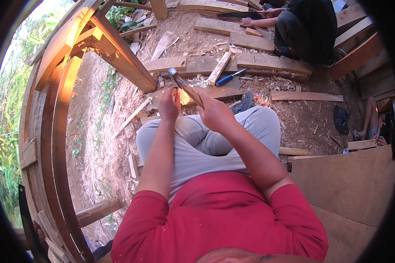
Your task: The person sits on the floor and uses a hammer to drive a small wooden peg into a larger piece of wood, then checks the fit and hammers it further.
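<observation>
My right hand (pixel 216 115) is wrapped round the wooden handle of a hammer (pixel 185 89). The hammer slants up to the left, its metal head beyond my left hand. Closed and held upright beside the handle is my left hand (pixel 169 105); what its fingers grip, if anything, is hidden. Both hands are above my knees as I sit in grey trousers (pixel 210 153). Just past them lies a sunlit wooden board (pixel 219 93). A tool with a blue handle (pixel 225 80) and a thin metal shaft rests beyond the hands, next to a short wood piece (pixel 219 68).
Planks (pixel 252 41) and wood shavings cover the ground ahead. A timber frame (pixel 52 109) stands at left, with a saw (pixel 26 219) near it. Another person (pixel 309 26) crouches at the far right; a second person (pixel 375 125) is at the right edge. A plywood sheet (pixel 346 184) lies at right.
</observation>
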Available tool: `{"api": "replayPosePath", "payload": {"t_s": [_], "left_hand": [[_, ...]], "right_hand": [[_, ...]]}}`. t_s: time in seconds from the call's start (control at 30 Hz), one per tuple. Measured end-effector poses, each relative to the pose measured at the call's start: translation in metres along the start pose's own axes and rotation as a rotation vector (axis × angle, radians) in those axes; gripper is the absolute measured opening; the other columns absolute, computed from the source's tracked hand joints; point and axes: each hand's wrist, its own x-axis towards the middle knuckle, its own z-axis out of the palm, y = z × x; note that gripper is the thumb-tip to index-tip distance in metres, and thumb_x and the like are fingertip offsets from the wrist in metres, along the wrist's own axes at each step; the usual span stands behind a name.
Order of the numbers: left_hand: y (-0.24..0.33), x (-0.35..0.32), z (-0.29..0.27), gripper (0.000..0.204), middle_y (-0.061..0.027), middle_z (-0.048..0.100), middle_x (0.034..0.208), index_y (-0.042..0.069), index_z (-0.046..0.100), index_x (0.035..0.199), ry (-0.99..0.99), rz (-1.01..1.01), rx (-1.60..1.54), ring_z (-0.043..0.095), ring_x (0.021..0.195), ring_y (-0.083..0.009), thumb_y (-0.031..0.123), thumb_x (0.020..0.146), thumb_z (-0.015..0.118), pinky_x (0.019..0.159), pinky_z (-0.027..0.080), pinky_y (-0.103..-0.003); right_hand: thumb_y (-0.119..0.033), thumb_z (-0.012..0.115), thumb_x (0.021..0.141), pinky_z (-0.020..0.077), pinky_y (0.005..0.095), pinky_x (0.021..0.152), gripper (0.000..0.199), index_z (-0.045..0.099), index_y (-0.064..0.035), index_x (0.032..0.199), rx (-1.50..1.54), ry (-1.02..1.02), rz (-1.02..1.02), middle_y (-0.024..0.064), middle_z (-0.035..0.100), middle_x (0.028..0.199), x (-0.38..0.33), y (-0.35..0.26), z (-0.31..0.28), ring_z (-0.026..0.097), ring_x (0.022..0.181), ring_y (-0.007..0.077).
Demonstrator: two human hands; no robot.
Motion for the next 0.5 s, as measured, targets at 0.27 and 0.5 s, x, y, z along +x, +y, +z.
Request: {"api": "replayPosePath", "payload": {"t_s": [0.27, 0.5], "left_hand": [[0.002, 0.001, 0.002, 0.021, -0.0148, 0.076, 0.102, 0.008, 0.070, 0.113, -0.009, -0.043, 0.014, 0.074, 0.092, -0.0346, 0.010, 0.093, 0.077, 0.078, 0.057, -0.044], [-0.004, -0.003, 0.003, 0.022, -0.0133, 0.074, 0.108, 0.010, 0.070, 0.115, 0.003, -0.075, -0.046, 0.073, 0.094, -0.0339, 0.015, 0.095, 0.076, 0.079, 0.058, -0.042]], "right_hand": [[-0.025, 0.064, 0.101, 0.0559, 0.0579, 0.078, 0.049, 0.048, -0.0107, 0.145, -0.017, 0.018, -0.007, 0.0236, 0.075, 0.099, 0.002, 0.002, 0.005, 0.072, 0.093, 0.0460], [-0.023, 0.064, 0.101, 0.0564, 0.0572, 0.077, 0.045, 0.050, -0.0089, 0.142, -0.036, 0.028, -0.017, 0.0234, 0.074, 0.098, 0.003, 0.002, 0.011, 0.073, 0.091, 0.0456]]}}
